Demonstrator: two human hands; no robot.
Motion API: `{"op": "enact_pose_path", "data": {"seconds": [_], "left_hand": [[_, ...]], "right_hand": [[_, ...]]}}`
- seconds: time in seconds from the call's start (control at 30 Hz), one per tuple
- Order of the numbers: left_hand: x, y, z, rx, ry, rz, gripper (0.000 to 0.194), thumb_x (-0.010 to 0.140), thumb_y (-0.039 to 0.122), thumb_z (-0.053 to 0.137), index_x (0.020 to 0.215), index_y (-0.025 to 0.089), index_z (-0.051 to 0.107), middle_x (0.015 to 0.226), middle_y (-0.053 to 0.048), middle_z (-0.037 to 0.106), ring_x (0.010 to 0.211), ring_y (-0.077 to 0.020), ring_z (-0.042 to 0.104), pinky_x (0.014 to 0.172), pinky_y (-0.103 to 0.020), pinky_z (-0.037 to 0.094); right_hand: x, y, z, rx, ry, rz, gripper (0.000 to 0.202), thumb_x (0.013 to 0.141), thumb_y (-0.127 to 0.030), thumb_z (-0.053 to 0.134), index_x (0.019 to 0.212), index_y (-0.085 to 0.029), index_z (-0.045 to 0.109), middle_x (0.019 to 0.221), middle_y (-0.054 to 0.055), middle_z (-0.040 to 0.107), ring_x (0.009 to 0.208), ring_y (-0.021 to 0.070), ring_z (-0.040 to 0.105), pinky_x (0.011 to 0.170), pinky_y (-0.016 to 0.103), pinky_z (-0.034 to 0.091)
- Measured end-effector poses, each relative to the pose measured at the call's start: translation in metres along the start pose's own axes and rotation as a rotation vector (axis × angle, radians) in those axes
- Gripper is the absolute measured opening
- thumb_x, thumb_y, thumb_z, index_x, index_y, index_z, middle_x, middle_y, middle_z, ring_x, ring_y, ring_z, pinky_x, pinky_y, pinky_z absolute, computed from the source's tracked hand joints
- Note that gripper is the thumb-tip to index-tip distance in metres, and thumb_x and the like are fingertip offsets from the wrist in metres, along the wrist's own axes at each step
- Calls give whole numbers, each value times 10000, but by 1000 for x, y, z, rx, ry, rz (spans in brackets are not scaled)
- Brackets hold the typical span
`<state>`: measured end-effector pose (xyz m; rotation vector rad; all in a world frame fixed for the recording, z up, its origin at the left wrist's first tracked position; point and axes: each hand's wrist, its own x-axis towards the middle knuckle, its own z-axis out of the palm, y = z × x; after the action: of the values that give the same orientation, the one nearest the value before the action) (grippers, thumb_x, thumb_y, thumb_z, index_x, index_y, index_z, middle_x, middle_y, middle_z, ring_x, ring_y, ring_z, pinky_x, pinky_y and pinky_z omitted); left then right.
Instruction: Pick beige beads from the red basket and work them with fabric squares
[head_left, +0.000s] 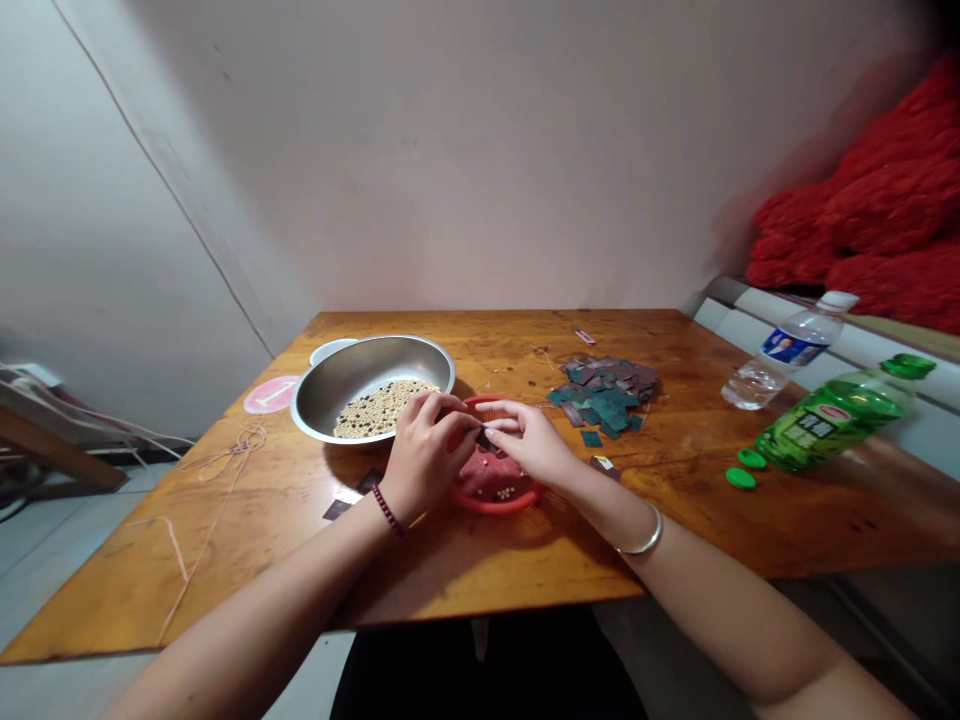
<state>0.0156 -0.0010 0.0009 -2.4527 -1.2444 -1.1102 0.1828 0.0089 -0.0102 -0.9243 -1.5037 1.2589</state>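
Note:
Over a red mesh basket [536, 499], both hands meet with their fingertips close together. My left hand [431, 445] pinches a small dark piece [487, 440], and my right hand [525, 437] has its fingers closed on the same piece. A few pale beads lie in the basket below. A steel bowl [319, 385] with many pale and some dark beads [382, 408] is at the left of the basket. To the right, brown and green squares [611, 395] are heaped on the table.
On the wooden table [450, 590] are thin string [217, 500], a pink round disc [270, 395], dark squares [337, 509] and green caps [741, 479]. A water bottle [784, 350] and a green bottle [840, 415] stand tilted in view at right. Red fluffy material [885, 200] is beyond.

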Motion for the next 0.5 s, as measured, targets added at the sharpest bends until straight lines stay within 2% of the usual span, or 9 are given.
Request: {"op": "enact_pose_path", "data": {"seconds": [0.5], "left_hand": [[1, 2, -2, -23, -21, -1, 94, 826, 286, 574, 831, 221, 641, 977, -23, 578, 988, -182, 461, 928, -375, 386]], "right_hand": [[0, -1, 0, -5, -5, 7, 340, 755, -77, 537, 1079, -160, 595, 1113, 90, 635, 889, 147, 653, 835, 320, 524]]}}
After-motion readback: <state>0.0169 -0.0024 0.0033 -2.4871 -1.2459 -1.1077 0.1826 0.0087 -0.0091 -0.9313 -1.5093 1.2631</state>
